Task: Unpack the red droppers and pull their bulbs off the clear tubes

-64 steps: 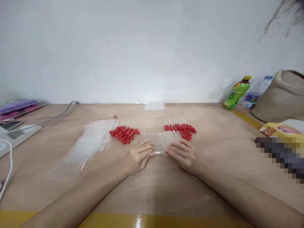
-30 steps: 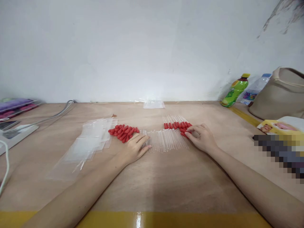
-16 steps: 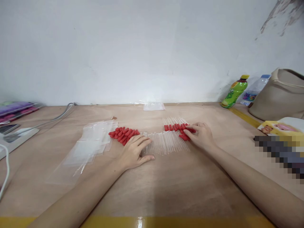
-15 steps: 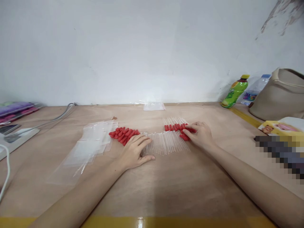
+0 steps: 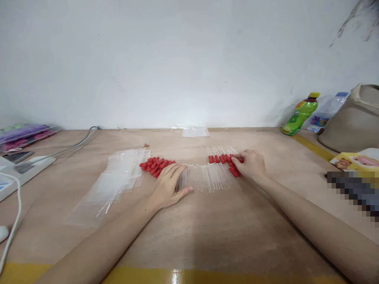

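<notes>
A row of thin clear tubes [image 5: 209,177] lies side by side on the table in front of me. My left hand [image 5: 171,184] rests at the row's left end, thumb and fingers apart, touching the nearest tubes. Left of it is a heap of red rubber bulbs [image 5: 154,165], partly behind my fingers. Behind the row's right half lie several droppers [image 5: 220,158], red bulbs toward me and clear tubes pointing away. My right hand [image 5: 251,165] is closed with thumb and fingertips at a red bulb at their right end; the fingers partly hide it. More loose red bulbs [image 5: 235,171] lie under that hand.
Clear plastic bags [image 5: 118,173] are spread at left, and another bag [image 5: 195,132] lies by the wall. A power strip [image 5: 38,167] with cables stands far left. Toward the right are a green bottle [image 5: 300,114], a clear bottle [image 5: 325,112], a beige bag [image 5: 349,118] and a yellow packet [image 5: 352,161].
The whole view has shifted slightly, so things sit a little further right. My right fingers have moved a little at the red bulbs; my left hand stays by the tubes.
</notes>
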### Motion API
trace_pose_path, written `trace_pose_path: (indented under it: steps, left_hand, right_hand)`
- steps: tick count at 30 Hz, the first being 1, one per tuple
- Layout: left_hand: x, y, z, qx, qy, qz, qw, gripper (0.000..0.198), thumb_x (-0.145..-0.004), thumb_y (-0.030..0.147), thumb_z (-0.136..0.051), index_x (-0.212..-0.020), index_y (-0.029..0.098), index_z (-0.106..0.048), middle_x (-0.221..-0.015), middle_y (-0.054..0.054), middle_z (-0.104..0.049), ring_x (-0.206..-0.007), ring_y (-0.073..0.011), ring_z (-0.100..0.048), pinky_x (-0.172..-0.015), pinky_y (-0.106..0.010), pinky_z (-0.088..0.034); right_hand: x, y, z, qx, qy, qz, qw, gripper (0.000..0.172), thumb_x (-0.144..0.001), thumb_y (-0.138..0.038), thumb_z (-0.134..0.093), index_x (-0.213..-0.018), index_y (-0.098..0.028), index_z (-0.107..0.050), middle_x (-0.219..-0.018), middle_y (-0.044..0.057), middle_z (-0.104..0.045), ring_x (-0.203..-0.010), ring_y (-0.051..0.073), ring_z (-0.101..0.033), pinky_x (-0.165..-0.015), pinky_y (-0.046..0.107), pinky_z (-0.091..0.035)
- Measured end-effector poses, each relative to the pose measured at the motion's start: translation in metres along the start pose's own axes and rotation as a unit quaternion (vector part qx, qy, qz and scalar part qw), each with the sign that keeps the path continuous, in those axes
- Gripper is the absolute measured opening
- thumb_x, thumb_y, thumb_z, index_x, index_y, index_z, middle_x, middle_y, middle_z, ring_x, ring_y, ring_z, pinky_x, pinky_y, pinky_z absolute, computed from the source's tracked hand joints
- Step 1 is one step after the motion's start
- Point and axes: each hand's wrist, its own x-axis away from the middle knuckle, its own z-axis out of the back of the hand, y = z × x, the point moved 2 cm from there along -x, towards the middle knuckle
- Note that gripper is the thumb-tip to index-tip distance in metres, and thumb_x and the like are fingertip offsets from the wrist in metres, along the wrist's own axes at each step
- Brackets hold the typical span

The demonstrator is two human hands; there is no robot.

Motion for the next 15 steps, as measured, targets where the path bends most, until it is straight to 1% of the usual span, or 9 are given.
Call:
trace_pose_path:
  steps: [5,7,8,9,11,13,15]
  left_hand:
    - [0.0,0.001,0.002,0.003,0.006,0.003,1.0,0.051,-0.08,0.042,-0.054,-0.121,0.015,-0.043,-0.114,-0.011,-0.054,-0.109,-0.0257,-0.047,-0.094,-0.044,-0.039]
    - [0.0,0.001,0.002,0.004,0.011,-0.004,1.0,0.048,-0.08,0.04,-0.054,-0.12,0.015,-0.044,-0.112,-0.011,-0.055,-0.108,-0.0252,-0.047,-0.093,-0.043,-0.04]
    - [0.0,0.001,0.002,0.003,0.015,-0.009,1.0,0.047,-0.08,0.038,-0.054,-0.12,0.015,-0.045,-0.112,-0.011,-0.056,-0.108,-0.0248,-0.048,-0.093,-0.043,-0.04]
    - [-0.001,0.001,0.001,0.002,0.02,-0.015,1.0,0.045,-0.081,0.037,-0.054,-0.119,0.014,-0.045,-0.111,-0.011,-0.056,-0.108,-0.0244,-0.048,-0.093,-0.042,-0.041]
    - [-0.001,0.001,0.001,-0.007,0.04,-0.031,0.999,0.043,-0.082,0.032,-0.053,-0.121,0.015,-0.045,-0.114,-0.011,-0.055,-0.11,-0.0236,-0.048,-0.094,-0.042,-0.04]
    - [-0.001,0.003,0.001,-0.027,0.07,-0.05,0.996,0.044,-0.083,0.026,-0.052,-0.124,0.016,-0.043,-0.119,-0.011,-0.052,-0.113,-0.0237,-0.046,-0.096,-0.042,-0.04]
    - [-0.002,0.007,0.001,-0.057,0.097,-0.075,0.991,0.044,-0.083,0.021,-0.051,-0.126,0.018,-0.042,-0.124,-0.011,-0.05,-0.117,-0.0243,-0.044,-0.097,-0.042,-0.039]
  right_hand:
    - [-0.001,-0.002,0.005,-0.058,-0.001,-0.086,0.995,0.024,-0.075,-0.034,-0.049,-0.08,-0.022,-0.069,-0.073,0.003,-0.065,-0.071,0.018,-0.056,-0.072,0.034,-0.036]
    - [-0.001,-0.002,0.008,-0.081,0.013,-0.112,0.99,0.024,-0.076,-0.034,-0.048,-0.081,-0.022,-0.068,-0.07,0.002,-0.065,-0.071,0.018,-0.057,-0.075,0.035,-0.036]
    - [0.0,-0.002,0.01,-0.092,0.029,-0.114,0.989,0.023,-0.076,-0.034,-0.048,-0.082,-0.021,-0.067,-0.071,0.002,-0.066,-0.073,0.018,-0.057,-0.077,0.036,-0.037]
    - [0.001,-0.003,0.013,-0.104,0.05,-0.106,0.988,0.023,-0.076,-0.033,-0.049,-0.082,-0.021,-0.067,-0.073,0.003,-0.066,-0.075,0.019,-0.057,-0.077,0.036,-0.037]
    - [0.008,-0.008,0.017,-0.133,0.099,-0.062,0.984,0.021,-0.076,-0.031,-0.05,-0.084,-0.02,-0.066,-0.078,0.004,-0.066,-0.077,0.019,-0.056,-0.077,0.036,-0.038]
    - [0.02,-0.017,0.02,-0.165,0.127,0.015,0.978,0.019,-0.077,-0.031,-0.052,-0.086,-0.02,-0.065,-0.08,0.004,-0.065,-0.077,0.019,-0.055,-0.075,0.035,-0.039]
    - [0.035,-0.03,0.021,-0.194,0.116,0.109,0.968,0.017,-0.079,-0.028,-0.052,-0.088,-0.021,-0.064,-0.08,0.004,-0.065,-0.078,0.018,-0.054,-0.076,0.034,-0.04]
